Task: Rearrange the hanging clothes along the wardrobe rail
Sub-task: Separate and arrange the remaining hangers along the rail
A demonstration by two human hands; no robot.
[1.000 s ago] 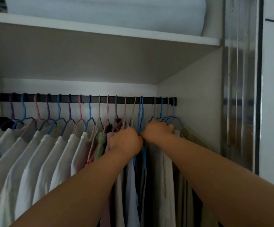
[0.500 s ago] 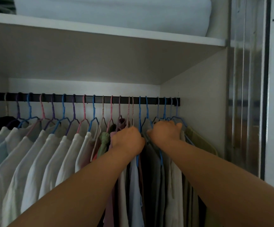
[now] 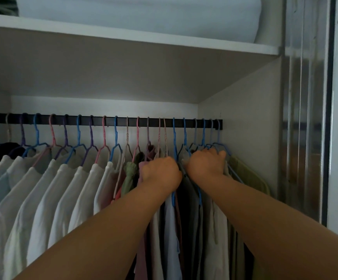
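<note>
A black rail [image 3: 123,122] runs across the wardrobe with several coloured wire hangers hooked on it. White shirts [image 3: 49,195] fill the left half; pink, green and grey garments [image 3: 130,174] crowd the middle and right. My left hand [image 3: 161,172] grips a bunch of garments and hangers just left of a blue hanger [image 3: 174,138]. My right hand [image 3: 205,164] grips the group of blue hangers [image 3: 214,145] at the rail's right end. A narrow gap lies between my two hands. My fingertips are hidden among the cloth.
A white shelf [image 3: 144,39] with folded bedding [image 3: 144,11] sits above the rail. The wardrobe's side wall [image 3: 243,126] stands just right of the last hanger. A ribbed sliding door [image 3: 303,118] closes off the far right.
My right hand has slid the blue hangers toward the rail's right end, and the two blue hooks between my hands have spread apart. The left hand has barely moved.
</note>
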